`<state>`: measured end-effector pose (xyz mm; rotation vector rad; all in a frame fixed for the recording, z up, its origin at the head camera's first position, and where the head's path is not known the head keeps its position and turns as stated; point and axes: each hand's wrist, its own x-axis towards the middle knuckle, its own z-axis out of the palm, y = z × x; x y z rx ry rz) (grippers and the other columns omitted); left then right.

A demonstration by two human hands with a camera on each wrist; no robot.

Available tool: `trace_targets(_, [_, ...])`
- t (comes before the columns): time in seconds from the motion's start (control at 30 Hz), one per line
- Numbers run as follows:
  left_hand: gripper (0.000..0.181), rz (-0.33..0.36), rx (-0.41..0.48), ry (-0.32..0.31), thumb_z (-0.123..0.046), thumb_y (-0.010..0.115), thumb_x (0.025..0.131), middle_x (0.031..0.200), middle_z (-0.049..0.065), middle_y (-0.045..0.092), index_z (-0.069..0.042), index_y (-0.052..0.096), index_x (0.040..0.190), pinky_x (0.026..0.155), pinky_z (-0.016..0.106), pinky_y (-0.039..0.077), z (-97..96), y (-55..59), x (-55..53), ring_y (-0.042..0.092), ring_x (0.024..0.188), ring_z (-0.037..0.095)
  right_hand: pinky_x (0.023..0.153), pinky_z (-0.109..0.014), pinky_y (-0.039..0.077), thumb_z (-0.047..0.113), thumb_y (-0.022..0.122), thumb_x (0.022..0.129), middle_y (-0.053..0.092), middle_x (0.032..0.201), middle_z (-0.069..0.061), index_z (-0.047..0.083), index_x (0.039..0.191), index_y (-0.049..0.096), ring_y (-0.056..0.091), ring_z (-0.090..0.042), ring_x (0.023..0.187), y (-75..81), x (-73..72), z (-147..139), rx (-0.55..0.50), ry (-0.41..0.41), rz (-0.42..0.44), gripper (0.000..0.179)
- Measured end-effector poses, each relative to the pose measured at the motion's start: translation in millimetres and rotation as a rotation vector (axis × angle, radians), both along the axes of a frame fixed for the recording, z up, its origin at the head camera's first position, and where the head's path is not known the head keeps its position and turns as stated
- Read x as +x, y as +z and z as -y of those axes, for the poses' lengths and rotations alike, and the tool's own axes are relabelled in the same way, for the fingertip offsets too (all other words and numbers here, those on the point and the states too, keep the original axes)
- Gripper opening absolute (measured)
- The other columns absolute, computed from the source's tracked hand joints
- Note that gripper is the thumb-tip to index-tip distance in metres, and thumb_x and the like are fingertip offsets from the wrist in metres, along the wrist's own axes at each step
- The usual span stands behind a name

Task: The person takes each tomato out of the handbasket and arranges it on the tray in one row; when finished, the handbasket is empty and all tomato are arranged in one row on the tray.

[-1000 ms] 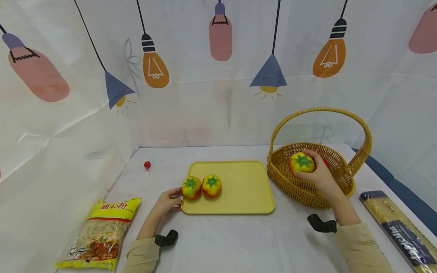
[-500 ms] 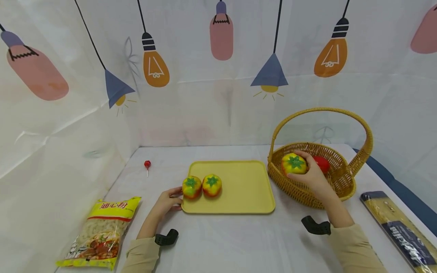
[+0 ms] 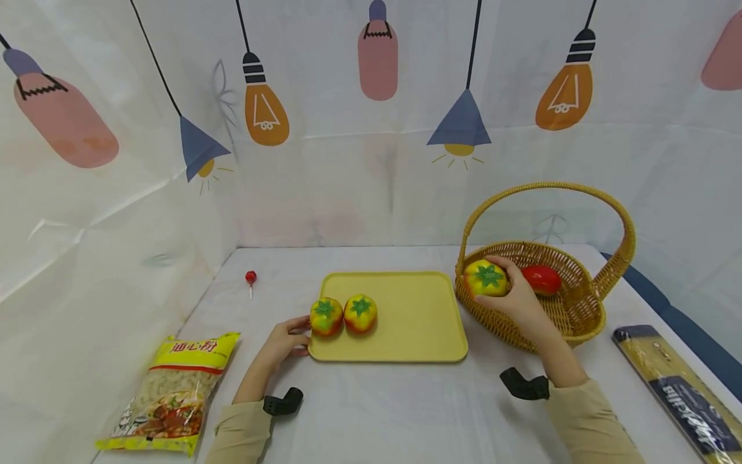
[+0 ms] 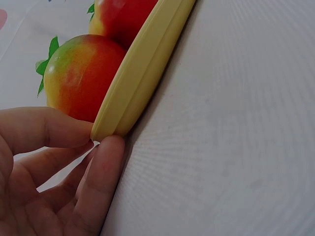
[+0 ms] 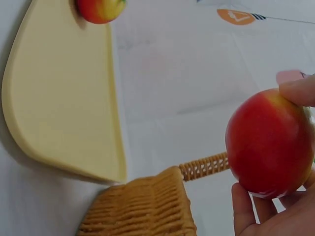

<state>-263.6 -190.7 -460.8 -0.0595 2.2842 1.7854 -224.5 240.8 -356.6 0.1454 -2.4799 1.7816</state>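
In the head view my right hand [image 3: 518,301] grips a yellow-and-red toy tomato [image 3: 485,278] with a green star-shaped top, over the left side of a wicker basket [image 3: 504,332]. The right wrist view shows thumb and fingers around this tomato [image 5: 268,142], the basket [image 5: 142,209] below it. My left hand [image 3: 284,343] pinches the left edge of a yellow tray [image 3: 414,319]; the left wrist view shows its fingers at the tray rim [image 4: 133,83]. Two similar tomatoes, one at the left [image 3: 326,316] and one beside it [image 3: 361,314], sit on the tray's left part.
A glossy red thing [image 3: 542,279] lies in the basket, whose tall handle [image 3: 551,186] arches above. A red lollipop [image 3: 251,278] lies at the back left. A pasta bag [image 3: 174,393] is at the front left, and a long noodle packet [image 3: 675,386] at the right.
My right hand has moved left with the tomato, from over the basket's middle towards its left rim, uncovering the red thing. The left hand and tray have stayed in place.
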Motion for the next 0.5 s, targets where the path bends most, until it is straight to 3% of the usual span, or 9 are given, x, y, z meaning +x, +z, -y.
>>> trace_targets(0.27, [0.058, 0.005, -0.002, 0.004, 0.005, 0.058, 0.077, 0.127, 0.026, 0.048, 0.007, 0.042, 0.133, 0.066, 0.03, 0.056, -0.4, 2.0, -0.8, 0.059, 0.079, 0.018, 0.079, -0.014, 0.042, 0.006, 0.071, 0.077, 0.027, 0.138, -0.02, 0.008, 0.143, 0.023, 0.036, -0.03, 0.113, 0.8, -3.0, 12.7, -0.046, 0.018, 0.018, 0.081])
trace_targets(0.5, [0.058, 0.02, -0.009, 0.009, 0.004, 0.059, 0.078, 0.127, 0.026, 0.048, 0.007, 0.042, 0.134, 0.067, 0.031, 0.056, -0.8, 1.6, 0.0, 0.059, 0.078, 0.018, 0.085, -0.023, 0.04, 0.003, 0.07, 0.076, 0.03, 0.137, -0.019, 0.007, 0.141, 0.026, 0.036, -0.03, 0.114, -3.1, -4.3, 20.7, -0.034, 0.036, 0.007, 0.079])
